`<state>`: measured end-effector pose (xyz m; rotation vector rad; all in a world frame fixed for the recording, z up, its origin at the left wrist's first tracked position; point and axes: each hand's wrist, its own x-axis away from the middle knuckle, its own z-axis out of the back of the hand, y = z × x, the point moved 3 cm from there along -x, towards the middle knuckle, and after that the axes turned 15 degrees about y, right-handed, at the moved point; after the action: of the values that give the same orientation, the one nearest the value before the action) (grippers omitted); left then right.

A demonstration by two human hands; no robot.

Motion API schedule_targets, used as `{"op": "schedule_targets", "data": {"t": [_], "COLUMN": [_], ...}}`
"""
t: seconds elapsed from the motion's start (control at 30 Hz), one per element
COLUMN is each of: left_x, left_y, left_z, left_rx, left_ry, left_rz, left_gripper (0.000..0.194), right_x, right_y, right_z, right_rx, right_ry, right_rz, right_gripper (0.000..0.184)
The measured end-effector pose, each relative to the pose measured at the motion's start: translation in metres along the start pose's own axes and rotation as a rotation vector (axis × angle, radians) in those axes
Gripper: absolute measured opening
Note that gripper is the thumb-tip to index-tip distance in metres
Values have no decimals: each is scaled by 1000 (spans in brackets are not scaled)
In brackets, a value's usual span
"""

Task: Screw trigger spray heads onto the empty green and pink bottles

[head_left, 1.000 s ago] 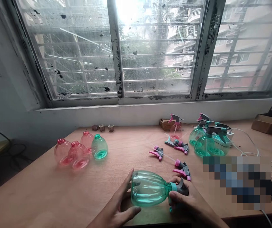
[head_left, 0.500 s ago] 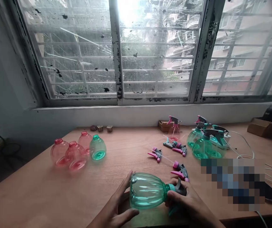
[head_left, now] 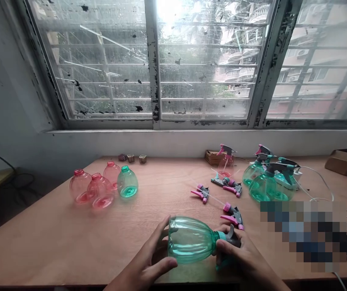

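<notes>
A green transparent spray bottle [head_left: 191,240] lies sideways in the air above the table's near edge, its base to the left. My left hand [head_left: 151,260] cups that base, with the thumb below and the fingers behind it. Around the teal collar and grey spray head at the other end, my right hand [head_left: 238,250] is closed. Just beyond my right hand is a loose pink and grey spray head [head_left: 234,216]. Another pink and grey spray head [head_left: 202,194] lies farther back, near a group of more spray heads [head_left: 229,186].
Open red bottles [head_left: 99,190] and one open green bottle [head_left: 128,182] stand at the left. At the right back are green bottles with spray heads [head_left: 260,186], a red spray bottle [head_left: 226,163], white cables [head_left: 328,186] and a cardboard box [head_left: 341,161]. Small cubes [head_left: 142,159] sit near the wall.
The view shifts slightly. Both hands keep hold of the green spray bottle in nearly the same place, while my right fingers move a little at its collar.
</notes>
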<state>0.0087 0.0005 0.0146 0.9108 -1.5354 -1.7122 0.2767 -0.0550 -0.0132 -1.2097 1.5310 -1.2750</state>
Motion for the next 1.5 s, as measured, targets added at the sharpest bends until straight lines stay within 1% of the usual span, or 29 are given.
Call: {"op": "schedule_targets", "data": {"t": [0.1, 0.23, 0.37, 0.5, 0.57, 0.77, 0.87, 0.93, 1.03, 1.13, 1.2, 1.3, 1.33, 1.43, 1.5], "left_x": [1, 2, 0, -2, -3, -1, 2, 3, 2, 0, -1, 1, 1, 3, 3], "left_y": [0, -3, -3, -1, -1, -1, 0, -1, -5, -6, -4, 1, 2, 1, 0], "left_z": [0, 3, 1, -1, 0, 2, 2, 3, 4, 3, -1, -5, -5, -2, 0], "left_rx": [-86, -166, -113, -69, -93, -131, -154, -160, -198, -244, -205, -147, -155, -197, -185], "left_ry": [15, 35, 29, 91, 92, 47, 52, 53, 72, 98, 90, 86, 85, 75, 70], "left_rz": [-43, -91, -47, -7, -16, -49, -71, -51, -15, -27, -52, -86, -87, -62, -36], "left_gripper": [85, 80, 90, 88, 87, 86, 90, 94, 91, 92, 93, 87, 88, 99, 98], "right_x": [-1, 0, 1, 0, 0, 0, 1, 1, 1, 1, 1, 1, 2, 2, 3], "right_y": [0, 1, 1, 2, 2, 3, 4, 5, 7, 7, 6, 4, 4, 4, 3], "right_z": [1, 0, 0, 1, 1, -2, -3, -3, -3, -2, -2, -2, -3, -3, -3], "right_rx": [2, -18, -1, 28, 28, -37, -56, -60, -55, -48, -39, -34, -31, -11, 3], "right_ry": [29, 54, 57, 30, 40, 78, 73, 62, 51, 65, 71, 61, 57, 58, 56], "right_rz": [11, -17, -39, -32, -28, -57, -55, -50, -48, -67, -70, -62, -59, -54, -49], "right_gripper": [38, 41, 41, 42, 43, 46, 45, 45, 45, 46, 48, 48, 48, 48, 48]}}
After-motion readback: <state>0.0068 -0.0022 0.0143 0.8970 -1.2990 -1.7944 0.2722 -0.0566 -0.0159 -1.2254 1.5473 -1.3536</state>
